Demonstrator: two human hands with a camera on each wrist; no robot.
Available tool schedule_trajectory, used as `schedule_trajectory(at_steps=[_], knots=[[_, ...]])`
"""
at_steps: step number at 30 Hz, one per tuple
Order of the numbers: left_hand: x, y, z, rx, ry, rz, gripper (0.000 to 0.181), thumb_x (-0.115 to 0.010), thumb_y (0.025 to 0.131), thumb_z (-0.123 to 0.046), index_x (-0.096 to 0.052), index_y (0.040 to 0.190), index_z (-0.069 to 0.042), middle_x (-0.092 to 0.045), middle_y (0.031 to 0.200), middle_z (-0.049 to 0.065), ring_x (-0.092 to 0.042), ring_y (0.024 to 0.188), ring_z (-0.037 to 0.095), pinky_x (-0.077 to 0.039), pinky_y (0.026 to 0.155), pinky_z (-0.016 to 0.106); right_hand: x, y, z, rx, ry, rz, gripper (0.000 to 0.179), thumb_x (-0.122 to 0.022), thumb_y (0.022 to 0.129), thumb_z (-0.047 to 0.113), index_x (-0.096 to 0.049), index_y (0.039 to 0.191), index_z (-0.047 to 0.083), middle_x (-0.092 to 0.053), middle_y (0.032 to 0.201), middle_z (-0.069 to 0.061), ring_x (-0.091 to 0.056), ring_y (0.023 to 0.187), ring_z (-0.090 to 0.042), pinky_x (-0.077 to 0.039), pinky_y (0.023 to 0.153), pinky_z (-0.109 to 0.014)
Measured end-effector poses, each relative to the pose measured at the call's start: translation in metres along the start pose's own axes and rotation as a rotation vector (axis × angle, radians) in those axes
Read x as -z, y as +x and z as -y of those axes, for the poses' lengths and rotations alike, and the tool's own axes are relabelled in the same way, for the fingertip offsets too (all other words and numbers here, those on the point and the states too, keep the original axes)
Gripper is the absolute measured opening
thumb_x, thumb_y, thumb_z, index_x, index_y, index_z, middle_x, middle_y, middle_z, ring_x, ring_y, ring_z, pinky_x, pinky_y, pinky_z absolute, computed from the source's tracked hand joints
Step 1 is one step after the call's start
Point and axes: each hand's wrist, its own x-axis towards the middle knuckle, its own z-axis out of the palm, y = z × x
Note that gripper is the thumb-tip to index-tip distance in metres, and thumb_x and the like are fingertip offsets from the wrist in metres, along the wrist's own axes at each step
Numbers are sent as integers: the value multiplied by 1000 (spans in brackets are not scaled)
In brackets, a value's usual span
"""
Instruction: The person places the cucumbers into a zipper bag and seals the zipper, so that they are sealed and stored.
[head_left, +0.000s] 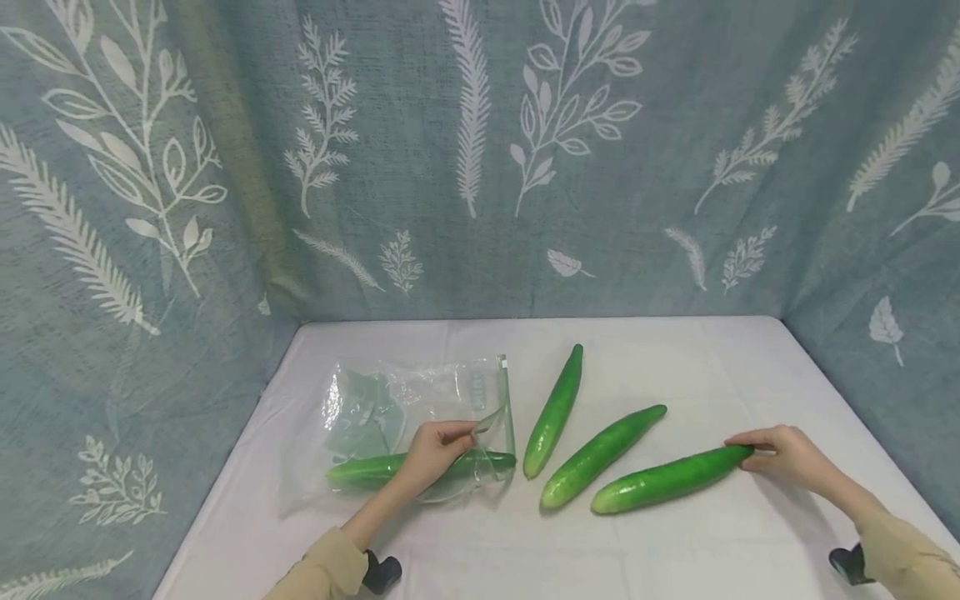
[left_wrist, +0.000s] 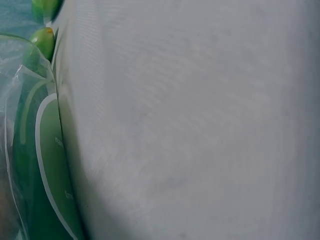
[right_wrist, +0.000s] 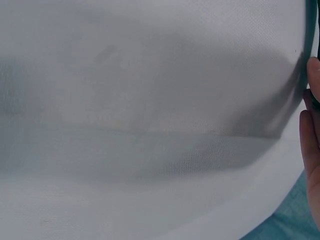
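A clear zip bag (head_left: 442, 383) with a green print lies on the left of the table, its mouth toward the right. Inside it is one cucumber (head_left: 367, 471), partly behind my left forearm. My left hand (head_left: 435, 454) pinches the edge of the bag's mouth between thumb and fingers. At the right, my right hand (head_left: 787, 454) grips the thin dark end of another cucumber (head_left: 667, 483), which lies slanted on the table. The right wrist view catches only part of the fingers (right_wrist: 311, 142) at its edge. The left wrist view shows the bag's printed side (left_wrist: 50, 145).
Two more cucumbers lie between the hands, an upper one (head_left: 555, 412) just right of the bag and a middle one (head_left: 603, 458). A white cloth (head_left: 510, 558) covers the table. Blue-green leaf-patterned curtains (head_left: 420, 167) stand behind and along both sides.
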Motion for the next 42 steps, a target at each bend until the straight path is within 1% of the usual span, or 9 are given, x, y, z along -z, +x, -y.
schedule_trajectory(at_steps=[6,10,13,16,19,21,23,32,42], knots=[[-5,5,28,1,3,-12,22,-63,88,-4,-68,109,3,-69,109,19,-65,106,34,-56,86,30,0,-7,-1,-32,50,44,36,-75,77,17,-70,107,-1,-71,106,-18,-66,92,-3,-58,76,-27],[-5,5,34,-8,5,-7,23,-65,87,-8,-69,109,0,-70,109,17,-66,105,31,-56,87,28,0,-11,-3,-21,90,83,39,-75,77,21,-69,107,-4,-71,104,-20,-60,88,10,-55,72,-17],[-5,5,35,-12,0,-2,23,-65,87,-9,-69,109,-1,-70,110,16,-66,105,31,-56,87,28,1,-14,-6,27,131,111,42,-74,78,25,-69,106,-5,-72,101,-18,-56,88,16,-53,71,-13],[-5,6,35,-15,-6,-2,23,-65,87,-8,-69,109,-1,-70,110,16,-66,105,31,-55,88,26,3,-16,-11,99,185,136,38,-73,80,24,-69,107,-3,-74,101,2,-56,89,17,-52,69,-12],[-3,3,18,-13,-10,-4,22,-64,87,-3,-69,108,3,-69,109,19,-66,105,34,-56,87,29,6,-17,-15,148,262,178,31,-71,83,19,-70,109,2,-68,101,24,-56,91,16,-51,68,-12],[-1,0,7,-5,-18,-3,22,-64,86,0,-68,107,5,-68,109,21,-66,104,35,-56,86,30,7,-18,-17,154,315,209,28,-69,85,16,-70,111,6,-63,102,32,-56,90,16,-50,67,-12],[0,-3,-4,-4,-24,-2,22,-62,86,3,-67,107,8,-68,109,24,-65,103,38,-56,86,32,8,-19,-19,147,357,236,26,-68,86,13,-71,112,10,-62,103,33,-56,88,15,-48,65,-12],[2,-2,-4,-19,-20,1,22,-62,86,3,-67,107,8,-68,109,24,-66,103,38,-57,85,31,14,-23,-23,21,507,376,29,-59,93,11,-65,121,4,-64,107,31,-57,96,15,-51,74,-12],[1,-1,-3,-20,-22,0,22,-63,86,2,-67,107,7,-68,108,23,-65,104,37,-57,85,30,23,-28,-19,-126,591,442,30,-51,98,17,-62,126,14,-64,108,29,-57,97,11,-49,76,-16]])
